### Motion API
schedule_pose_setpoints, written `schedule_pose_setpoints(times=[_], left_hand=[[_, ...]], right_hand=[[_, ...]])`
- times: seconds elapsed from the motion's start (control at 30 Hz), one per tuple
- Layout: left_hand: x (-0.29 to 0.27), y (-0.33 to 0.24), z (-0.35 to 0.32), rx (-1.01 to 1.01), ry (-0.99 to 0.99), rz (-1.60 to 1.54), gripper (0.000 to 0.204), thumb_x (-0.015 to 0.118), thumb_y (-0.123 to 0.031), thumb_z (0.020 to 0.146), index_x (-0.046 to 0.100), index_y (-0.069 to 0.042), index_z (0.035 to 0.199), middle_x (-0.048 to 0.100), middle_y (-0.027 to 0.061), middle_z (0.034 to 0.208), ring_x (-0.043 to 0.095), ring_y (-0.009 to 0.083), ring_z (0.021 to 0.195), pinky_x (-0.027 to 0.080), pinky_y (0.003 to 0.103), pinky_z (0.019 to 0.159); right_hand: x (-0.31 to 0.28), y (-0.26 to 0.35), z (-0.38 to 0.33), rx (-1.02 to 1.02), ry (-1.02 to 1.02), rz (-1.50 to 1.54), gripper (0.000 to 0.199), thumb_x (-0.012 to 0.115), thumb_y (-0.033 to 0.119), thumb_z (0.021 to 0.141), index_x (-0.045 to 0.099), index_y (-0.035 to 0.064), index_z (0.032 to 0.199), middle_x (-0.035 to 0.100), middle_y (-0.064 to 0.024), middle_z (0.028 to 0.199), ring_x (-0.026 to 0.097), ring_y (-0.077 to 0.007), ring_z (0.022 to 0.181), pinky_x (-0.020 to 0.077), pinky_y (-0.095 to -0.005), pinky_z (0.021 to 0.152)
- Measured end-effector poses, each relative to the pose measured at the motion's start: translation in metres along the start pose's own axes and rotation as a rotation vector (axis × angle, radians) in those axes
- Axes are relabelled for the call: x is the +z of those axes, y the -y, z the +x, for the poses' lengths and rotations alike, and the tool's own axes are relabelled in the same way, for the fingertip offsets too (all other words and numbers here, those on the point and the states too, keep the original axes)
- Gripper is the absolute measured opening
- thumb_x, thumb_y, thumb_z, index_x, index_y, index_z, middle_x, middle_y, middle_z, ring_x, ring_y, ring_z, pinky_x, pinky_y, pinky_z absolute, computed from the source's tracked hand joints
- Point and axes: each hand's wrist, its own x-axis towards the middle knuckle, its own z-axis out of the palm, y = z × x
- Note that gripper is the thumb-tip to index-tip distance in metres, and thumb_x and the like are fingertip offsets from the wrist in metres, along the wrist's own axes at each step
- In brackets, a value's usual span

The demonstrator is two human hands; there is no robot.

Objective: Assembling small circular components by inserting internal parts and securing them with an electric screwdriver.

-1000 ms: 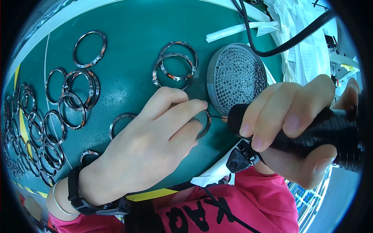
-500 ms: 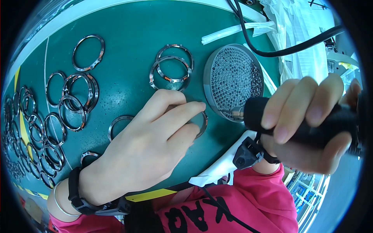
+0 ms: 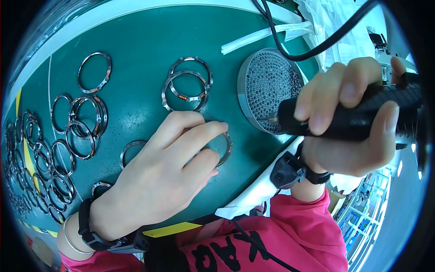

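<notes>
Metal ring (image 3: 223,146) lies flat on the green mat (image 3: 136,50), just left of the round perforated screw tray (image 3: 267,88). Left hand (image 3: 165,174) pins it, fingers pressed down on its rim. Right hand (image 3: 351,120) is wrapped tight around the black electric screwdriver (image 3: 358,113), tip over the tray's near edge, apart from the ring. Judging by that, a screw pickup is underway and this ring isn't fastened yet. Two stacked rings (image 3: 186,84) sit left of the tray; many more rings (image 3: 54,149) further left.
</notes>
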Motion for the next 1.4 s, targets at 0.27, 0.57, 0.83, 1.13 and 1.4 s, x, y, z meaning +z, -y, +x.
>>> schedule_pose_setpoints(times=[0.27,0.57,0.83,1.13,1.4], left_hand=[[0.001,-0.002,-0.001,0.016,-0.019,0.008,0.029,0.08,-0.004,0.062,0.061,-0.003,0.083,0.062,0.0137,0.122,0.056,0.0346,0.098,0.049,0.042,0.081],[0.001,0.0,0.0,0.042,-0.019,-0.013,0.028,0.079,-0.002,0.061,0.06,-0.003,0.081,0.063,0.0154,0.12,0.057,0.035,0.098,0.05,0.042,0.081],[0.001,0.002,-0.002,0.044,-0.018,-0.007,0.029,0.08,-0.002,0.061,0.06,-0.002,0.082,0.063,0.0158,0.119,0.057,0.0354,0.098,0.05,0.042,0.081],[0.004,0.002,-0.003,0.053,-0.042,-0.038,0.028,0.08,-0.002,0.062,0.061,-0.001,0.083,0.063,0.0153,0.118,0.057,0.0357,0.098,0.051,0.043,0.082],[0.005,0.003,-0.005,0.073,-0.05,-0.008,0.03,0.079,-0.004,0.063,0.064,0.0,0.089,0.063,0.0144,0.116,0.057,0.0359,0.099,0.051,0.043,0.083]], right_hand=[[0.004,-0.001,-0.002,0.002,0.017,0.067,0.057,0.044,0.032,0.098,0.027,0.0005,0.143,0.05,-0.0122,0.094,0.056,-0.0178,0.053,0.0507,-0.0329,0.046],[-0.001,0.006,-0.004,0.013,0.017,-0.021,0.057,0.045,0.032,0.098,0.026,0.0009,0.143,0.05,-0.0126,0.094,0.056,-0.0182,0.054,0.0507,-0.0335,0.047],[-0.003,0.011,-0.006,0.034,0.04,-0.091,0.058,0.047,0.032,0.098,0.026,0.0012,0.142,0.05,-0.013,0.095,0.056,-0.0185,0.054,0.0507,-0.034,0.048],[0.018,0.007,-0.009,-0.06,-0.141,0.157,0.057,0.051,0.03,0.097,0.029,0.0006,0.139,0.05,-0.0125,0.094,0.056,-0.0166,0.054,0.0506,-0.0326,0.047],[0.018,0.015,-0.017,-0.056,-0.054,0.145,0.058,0.053,0.031,0.097,0.028,0.0008,0.14,0.051,-0.0126,0.095,0.058,-0.0167,0.055,0.0514,-0.0319,0.048]])
